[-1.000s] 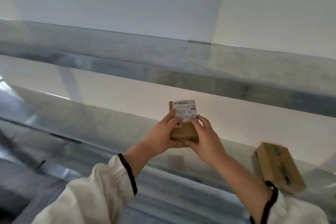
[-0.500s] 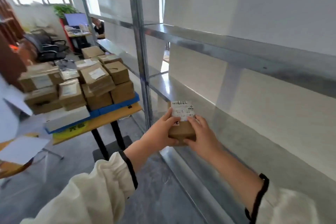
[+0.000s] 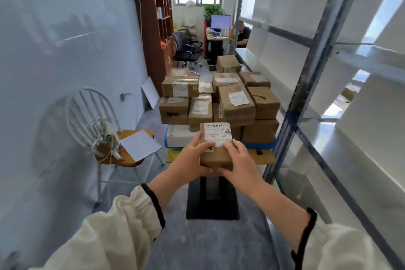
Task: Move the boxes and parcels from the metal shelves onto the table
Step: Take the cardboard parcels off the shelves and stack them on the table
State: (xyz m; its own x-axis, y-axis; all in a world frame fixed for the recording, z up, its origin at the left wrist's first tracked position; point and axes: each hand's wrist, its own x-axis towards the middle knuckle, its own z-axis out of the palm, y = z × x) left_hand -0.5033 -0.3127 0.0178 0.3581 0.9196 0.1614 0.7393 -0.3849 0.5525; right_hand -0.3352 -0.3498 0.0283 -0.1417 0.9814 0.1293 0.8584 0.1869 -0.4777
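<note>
1. Here the small box (image 3: 215, 149) hangs in the air in a two-handed grip, just short of the near edge of the bench (image 3: 264, 156). It touches nothing but the hands.
2. The grip is pressed in from both sides. The left hand (image 3: 190, 159) curls round the box's left flank with fingertips on the top face, and the right hand (image 3: 240, 160) does the same on the right flank. Neither hand is spread, and together they pinch the box between them.
3. The face with the white label (image 3: 217, 133) points up and tips slightly back toward the person. The long axis appears to run straight ahead from the grip toward the bench, with the short axis spanning hand to hand. The box is close to square, so this is a judgement.
4. Just beyond the grip the bench holds a crowded pile of brown boxes (image 3: 237, 103). A flat white parcel (image 3: 177, 136) lies ahead and a little left.
5. The metal shelves (image 3: 317, 50) run along the right of the grip. A chair (image 3: 92, 116) carrying a loose sheet stands well off to the left.
6. The step in hand is the carry, with the box clear of the shelves and not yet set down. The next move calls for reaching forward, finding a level spot on the pile or the bare near strip, and lowering the box flat before the grip lets go.
</note>
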